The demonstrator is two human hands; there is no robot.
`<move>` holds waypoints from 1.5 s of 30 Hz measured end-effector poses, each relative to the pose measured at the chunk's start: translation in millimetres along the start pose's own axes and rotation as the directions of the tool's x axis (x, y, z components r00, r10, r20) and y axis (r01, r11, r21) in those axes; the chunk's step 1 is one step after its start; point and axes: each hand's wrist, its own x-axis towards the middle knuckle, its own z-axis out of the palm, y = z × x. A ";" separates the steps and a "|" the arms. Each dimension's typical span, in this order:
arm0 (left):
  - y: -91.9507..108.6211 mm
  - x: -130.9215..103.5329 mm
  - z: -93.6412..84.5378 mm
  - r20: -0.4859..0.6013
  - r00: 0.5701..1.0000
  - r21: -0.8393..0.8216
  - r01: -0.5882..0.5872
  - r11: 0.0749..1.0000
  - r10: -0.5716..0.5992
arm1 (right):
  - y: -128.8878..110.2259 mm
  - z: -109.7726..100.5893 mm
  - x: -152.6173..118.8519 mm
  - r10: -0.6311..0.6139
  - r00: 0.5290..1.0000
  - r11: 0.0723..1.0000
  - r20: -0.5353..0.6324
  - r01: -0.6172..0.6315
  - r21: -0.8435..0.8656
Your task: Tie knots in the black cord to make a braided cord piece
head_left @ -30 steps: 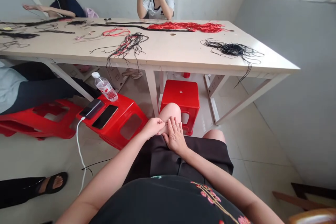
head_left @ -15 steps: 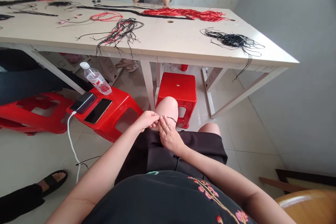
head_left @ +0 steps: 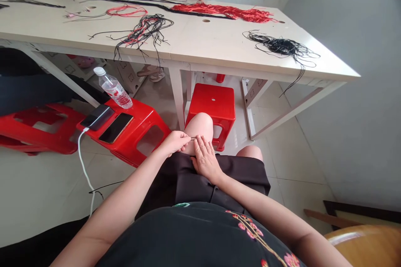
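My left hand [head_left: 178, 142] is closed in a pinch on a thin black cord [head_left: 193, 138], just above my bare knee. A short stretch of the cord shows between my two hands and runs under the fingers of my right hand [head_left: 206, 158]. That hand lies flat on my thigh, fingers stretched out, pressing over the cord. The cord's far end is hidden under my palm. Another dark strand [head_left: 109, 184] trails out near my left forearm.
On the table [head_left: 206, 50] lie a black cord bundle [head_left: 282, 46], a black-and-red bundle [head_left: 145, 31] and red cords [head_left: 228, 11]. A water bottle [head_left: 114, 89] and a phone [head_left: 115, 128] rest on a red stool [head_left: 140, 119]. Another stool [head_left: 211, 100] stands before my knee. A person sits opposite.
My right hand has slid slightly right and away from my left hand, so a short piece of cord now shows between them. The foot at lower left is no longer in view.
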 end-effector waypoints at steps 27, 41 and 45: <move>0.2 4.2 -3.7 -0.007 1.000 -0.061 0.006 0.998 -0.007 | 3.0 10.0 6.2 0.019 1.000 0.998 0.014 -0.018 -0.052; -9.2 2.0 -7.3 -0.076 0.997 -0.022 -0.016 1.000 0.014 | -2.0 18.4 2.8 -0.024 0.999 0.998 -0.044 0.021 -0.064; -9.3 -0.8 -7.2 -0.070 0.997 -0.021 -0.014 1.000 0.013 | -3.3 17.8 2.1 -0.025 0.999 0.997 -0.043 0.022 -0.071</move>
